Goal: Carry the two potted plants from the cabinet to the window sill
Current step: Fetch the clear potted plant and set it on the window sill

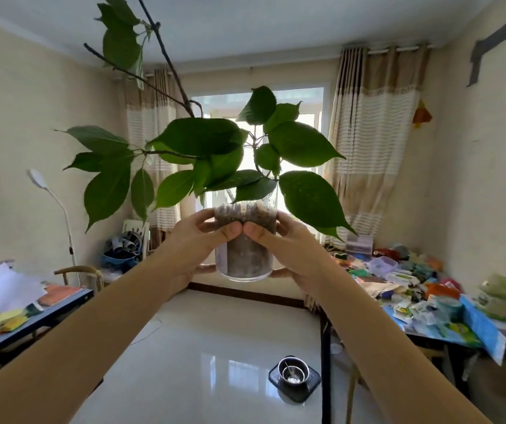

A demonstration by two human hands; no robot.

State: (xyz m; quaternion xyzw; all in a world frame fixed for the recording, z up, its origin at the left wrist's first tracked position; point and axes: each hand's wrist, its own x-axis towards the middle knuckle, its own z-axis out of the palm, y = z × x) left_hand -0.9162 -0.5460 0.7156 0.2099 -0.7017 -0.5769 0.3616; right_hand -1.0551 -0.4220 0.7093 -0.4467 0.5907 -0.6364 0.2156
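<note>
I see the potted plant (245,240) held up in mid-air at the centre of the view, between me and the bright window (294,117) at the far end of the room. The left hand (196,243) and the right hand (285,249) are wrapped around the clear pot from either side, pressed against its wall, thumbs nearly meeting at the front. Most of the fingers curl behind the pot, so I can make out only their tips under its base. Dark soil fills the pot; its lower stems are lost behind the leaves, and one long branch runs out of frame at the top. I cannot make out the sill itself. Far below, near right on the glossy floor, sits a metal bowl (293,370) on a dark tray (311,384). Cluttered tables line the left and right walls, their contents too jumbled to name.
</note>
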